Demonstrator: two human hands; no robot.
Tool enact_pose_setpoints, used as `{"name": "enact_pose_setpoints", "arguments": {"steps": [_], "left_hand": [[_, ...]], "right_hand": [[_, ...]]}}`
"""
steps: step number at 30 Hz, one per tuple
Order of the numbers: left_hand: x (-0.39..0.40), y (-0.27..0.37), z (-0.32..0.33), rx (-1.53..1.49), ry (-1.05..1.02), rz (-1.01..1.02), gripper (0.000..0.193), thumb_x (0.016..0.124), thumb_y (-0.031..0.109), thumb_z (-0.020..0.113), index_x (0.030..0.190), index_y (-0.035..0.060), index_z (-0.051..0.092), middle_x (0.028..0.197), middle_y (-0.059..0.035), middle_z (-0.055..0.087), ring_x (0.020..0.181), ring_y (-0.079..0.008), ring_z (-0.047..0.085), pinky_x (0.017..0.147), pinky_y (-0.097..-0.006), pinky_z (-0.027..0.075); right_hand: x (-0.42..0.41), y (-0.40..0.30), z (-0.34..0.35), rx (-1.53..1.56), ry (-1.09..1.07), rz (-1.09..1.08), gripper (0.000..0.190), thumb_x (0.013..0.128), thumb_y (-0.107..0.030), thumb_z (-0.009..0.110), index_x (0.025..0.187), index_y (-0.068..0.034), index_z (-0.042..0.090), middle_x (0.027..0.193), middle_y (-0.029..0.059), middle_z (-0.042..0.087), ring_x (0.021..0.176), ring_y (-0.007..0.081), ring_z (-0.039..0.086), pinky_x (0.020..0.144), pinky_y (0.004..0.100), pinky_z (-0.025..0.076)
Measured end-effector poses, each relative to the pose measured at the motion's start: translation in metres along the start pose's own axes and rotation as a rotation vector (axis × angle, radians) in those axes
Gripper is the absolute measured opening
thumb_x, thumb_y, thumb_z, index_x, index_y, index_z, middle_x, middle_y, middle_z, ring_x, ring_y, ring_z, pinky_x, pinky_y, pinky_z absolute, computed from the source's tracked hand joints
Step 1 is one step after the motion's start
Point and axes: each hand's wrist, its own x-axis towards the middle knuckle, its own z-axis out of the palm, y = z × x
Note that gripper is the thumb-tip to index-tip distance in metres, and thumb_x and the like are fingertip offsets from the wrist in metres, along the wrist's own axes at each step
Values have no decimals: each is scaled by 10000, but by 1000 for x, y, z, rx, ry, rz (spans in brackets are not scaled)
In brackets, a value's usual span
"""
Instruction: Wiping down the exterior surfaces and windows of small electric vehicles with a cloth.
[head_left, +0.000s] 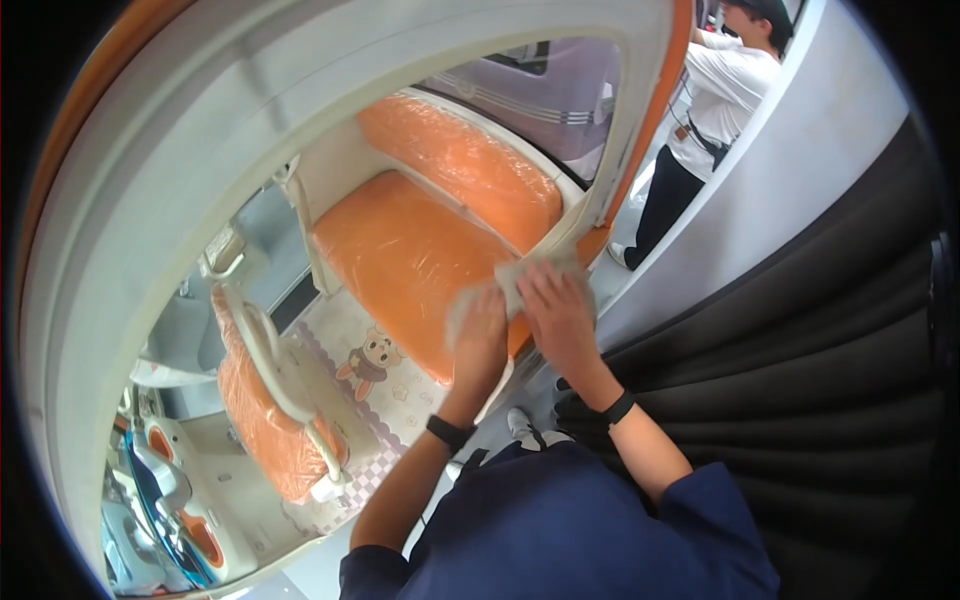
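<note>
My left hand (480, 330) and my right hand (551, 307) are on a grey cloth (511, 283), somewhat blurred, near the outer end of an orange bench seat (412, 247). The cloth is bunched under the fingers of both hands and spreads past them on either side. Clear plastic film covers the orange seat backrest (465, 161). Beside the right hand, a cream door frame (570, 232) with an orange outer edge rises from the seat's end. Whether the cloth touches the seat or the frame cannot be told.
A film-wrapped orange front seat (277, 420) with a cream rail stands at left, above a floor mat (375, 360) with a cartoon animal. The dashboard (180, 480) lies lower left. A dark pleated curtain (787, 352) hangs at right. A person in white (720, 90) stands beyond the frame.
</note>
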Motion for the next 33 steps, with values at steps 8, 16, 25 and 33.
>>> {"name": "enact_pose_setpoints", "arguments": {"steps": [8,16,25,33], "left_hand": [[-81,-9,41,119,-215,2,527,895,66,611,1377,-108,489,1478,-274,495,1460,-404,394,1213,-538,297],[-29,28,40,-42,-209,-10,694,831,63,627,1471,-87,403,1534,-270,423,1474,-414,356,1215,-515,291],[38,53,85,269,-24,158,514,875,60,530,1379,-39,539,1498,-175,506,1439,-301,426,1180,-434,336],[-55,13,55,238,-60,77,521,879,87,554,1380,-53,524,1491,-192,507,1448,-320,425,1186,-446,358]], "right_hand": [[-63,9,27,119,-209,-75,602,877,-275,675,1430,-71,553,1571,52,461,1496,211,353,1229,506,264],[-39,58,20,155,-82,49,564,922,-269,627,1447,-83,539,1570,101,457,1487,287,365,1224,552,239],[-9,132,26,160,16,80,467,997,-173,514,1445,-44,531,1542,163,470,1472,397,357,1205,533,279],[-39,60,33,163,-47,-184,559,895,-184,672,1423,-50,547,1519,148,483,1463,374,374,1195,520,304]]}}
